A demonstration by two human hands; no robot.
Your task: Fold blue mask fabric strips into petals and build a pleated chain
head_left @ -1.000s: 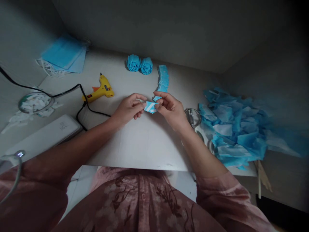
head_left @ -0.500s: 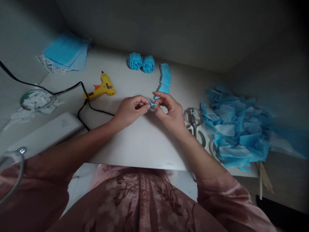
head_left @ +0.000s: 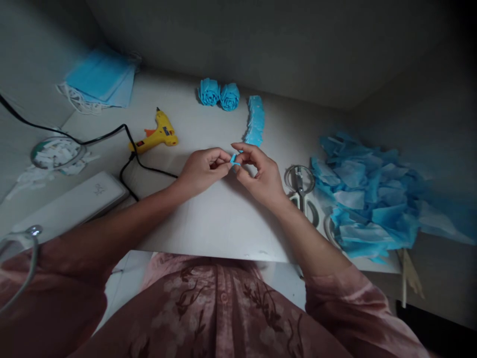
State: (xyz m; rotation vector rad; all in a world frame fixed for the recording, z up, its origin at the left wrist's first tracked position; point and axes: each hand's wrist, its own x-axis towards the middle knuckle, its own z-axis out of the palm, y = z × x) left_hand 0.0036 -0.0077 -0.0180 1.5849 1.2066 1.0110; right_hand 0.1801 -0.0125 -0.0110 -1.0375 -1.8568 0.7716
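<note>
Between my two hands is a small folded piece of blue mask fabric (head_left: 234, 159), pinched at both sides over the middle of the table. My left hand (head_left: 203, 169) grips its left side between thumb and fingertips. My right hand (head_left: 261, 174) pinches the right side, with the index finger raised; part of the piece is hidden behind the fingers. Just beyond my right hand lies a row of overlapping folded blue pieces (head_left: 255, 121). Two blue fabric roses (head_left: 219, 94) sit side by side further back.
On the left are a yellow glue gun (head_left: 158, 133) with a black cord, stacked face masks (head_left: 100, 77), a dish of white scraps (head_left: 57, 152) and a white box-like device (head_left: 70, 201). On the right are scissors (head_left: 301, 191), a heap of blue fabric pieces (head_left: 368, 194) and wooden sticks (head_left: 410, 273).
My fingers have drawn slightly closer together, and the blue piece between them is folded and turned differently. The other things stay where they were.
</note>
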